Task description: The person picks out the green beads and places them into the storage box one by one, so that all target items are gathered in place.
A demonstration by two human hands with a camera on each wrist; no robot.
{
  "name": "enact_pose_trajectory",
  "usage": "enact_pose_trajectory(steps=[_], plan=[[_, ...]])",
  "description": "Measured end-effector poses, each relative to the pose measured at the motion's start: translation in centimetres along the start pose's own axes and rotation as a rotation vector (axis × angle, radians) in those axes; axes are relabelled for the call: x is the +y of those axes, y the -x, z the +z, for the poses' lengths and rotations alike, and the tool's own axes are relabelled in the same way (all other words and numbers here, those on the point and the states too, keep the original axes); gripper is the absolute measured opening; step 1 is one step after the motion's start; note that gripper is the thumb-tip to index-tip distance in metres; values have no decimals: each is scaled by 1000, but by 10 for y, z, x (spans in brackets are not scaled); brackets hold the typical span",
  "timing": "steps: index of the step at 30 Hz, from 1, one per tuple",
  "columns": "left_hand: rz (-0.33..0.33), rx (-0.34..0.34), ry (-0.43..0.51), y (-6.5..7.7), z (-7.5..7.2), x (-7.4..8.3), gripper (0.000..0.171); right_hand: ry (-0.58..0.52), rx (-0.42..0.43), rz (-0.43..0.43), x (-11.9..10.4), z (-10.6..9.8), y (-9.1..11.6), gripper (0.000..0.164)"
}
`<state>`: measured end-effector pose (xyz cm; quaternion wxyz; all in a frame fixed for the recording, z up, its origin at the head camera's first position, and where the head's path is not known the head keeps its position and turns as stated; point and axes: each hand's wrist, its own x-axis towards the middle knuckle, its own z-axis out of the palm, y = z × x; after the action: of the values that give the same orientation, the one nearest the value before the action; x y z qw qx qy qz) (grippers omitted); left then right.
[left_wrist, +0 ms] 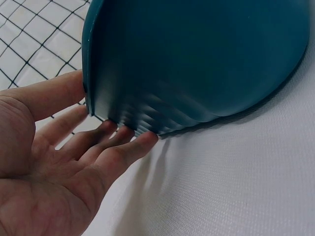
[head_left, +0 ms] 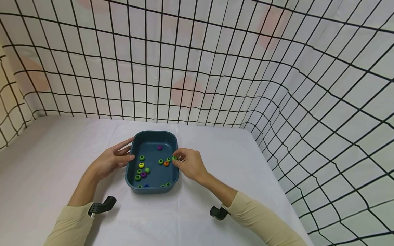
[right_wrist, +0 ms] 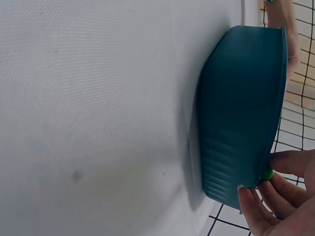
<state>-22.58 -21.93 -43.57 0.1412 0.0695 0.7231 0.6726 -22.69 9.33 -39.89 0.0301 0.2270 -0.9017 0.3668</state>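
Note:
A dark teal plastic tray (head_left: 154, 191) with rounded corners stands on the white cloth between my hands. My left hand (head_left: 110, 160) grips its left side, thumb over the rim and fingertips against the outer wall (left_wrist: 187, 73). At the right rim, my right hand (head_left: 192, 165) pinches a green bead (right_wrist: 267, 173) between thumb and fingers; one fingertip lies against the tray's outer wall. Several round beads with holes lie inside, mostly green ones, with a yellow bead (head_left: 141, 165), an orange bead (head_left: 166, 163) and a purple bead (head_left: 159, 147) among them. The front wall partly hides a few.
White cloth (head_left: 221, 143) covers the table around the tray. A black wire grid (head_left: 160, 66) rises along the back, with more of it at both sides. Black wrist mounts (head_left: 103, 205) sit at both sleeve cuffs.

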Motion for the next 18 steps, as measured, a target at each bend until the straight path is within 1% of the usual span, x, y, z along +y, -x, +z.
enact_pose_trajectory(steps=[7,15,18], plan=[[-9,3,5,0,0,-1,84,9,-16,-2,1,0,0,22],[-4,-2,10,1,0,0,83,15,-11,7,1,-2,0,21],[-4,-4,11,1,0,0,83,17,15,-7,3,-6,1,20]])
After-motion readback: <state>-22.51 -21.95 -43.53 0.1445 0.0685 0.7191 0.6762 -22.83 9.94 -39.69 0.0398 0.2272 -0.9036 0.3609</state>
